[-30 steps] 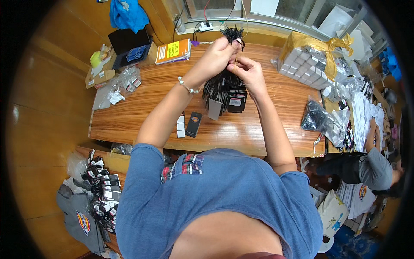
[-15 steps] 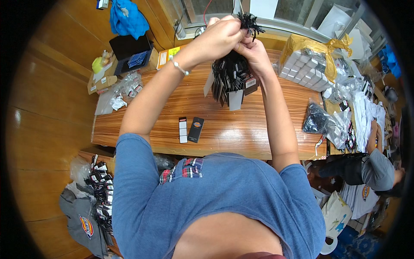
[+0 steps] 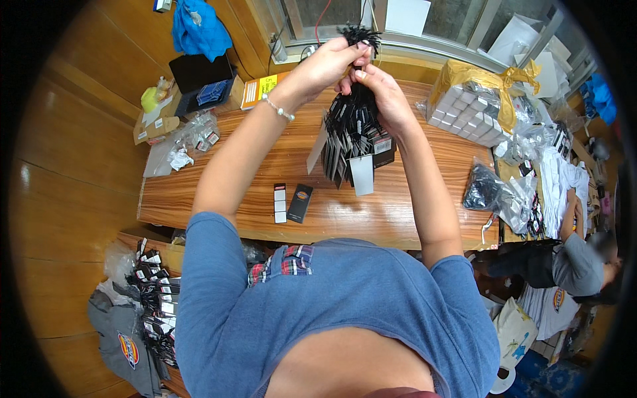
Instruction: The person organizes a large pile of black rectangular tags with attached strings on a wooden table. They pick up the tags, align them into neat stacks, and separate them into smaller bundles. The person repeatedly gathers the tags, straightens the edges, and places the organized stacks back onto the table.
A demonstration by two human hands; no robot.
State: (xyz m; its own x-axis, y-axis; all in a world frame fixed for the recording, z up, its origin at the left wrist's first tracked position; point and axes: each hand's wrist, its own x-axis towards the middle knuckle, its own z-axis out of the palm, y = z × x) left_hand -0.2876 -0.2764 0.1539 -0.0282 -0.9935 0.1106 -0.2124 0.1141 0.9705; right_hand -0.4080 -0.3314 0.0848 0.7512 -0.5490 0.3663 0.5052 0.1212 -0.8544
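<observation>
A thick bundle of black hang tags point(image 3: 358, 142) dangles by its gathered black strings above the far middle of the table. My left hand point(image 3: 335, 63) is closed round the strings near their tufted top ends point(image 3: 360, 36). Just below it, my right hand point(image 3: 385, 96) pinches the same strings with thumb and fingers. One pale tag and a tag with a white label show among the dark ones. Nearer me on the table lie a black hang tag point(image 3: 300, 203) and a narrow label strip with white panels point(image 3: 280, 203), side by side.
On the wooden table point(image 3: 232, 179) stand a yellow-taped pack of small white boxes point(image 3: 468, 109) at right and a clear bag of black items point(image 3: 483, 186). At left are a dark laptop point(image 3: 199, 76) and crumpled plastic. Another person point(image 3: 580, 262) handles white garments at far right.
Both hands have come lower and slightly nearer me, with the tag bundle hanging lower too. The string tufts have shifted left, and my left hand's fingers now close on them from above.
</observation>
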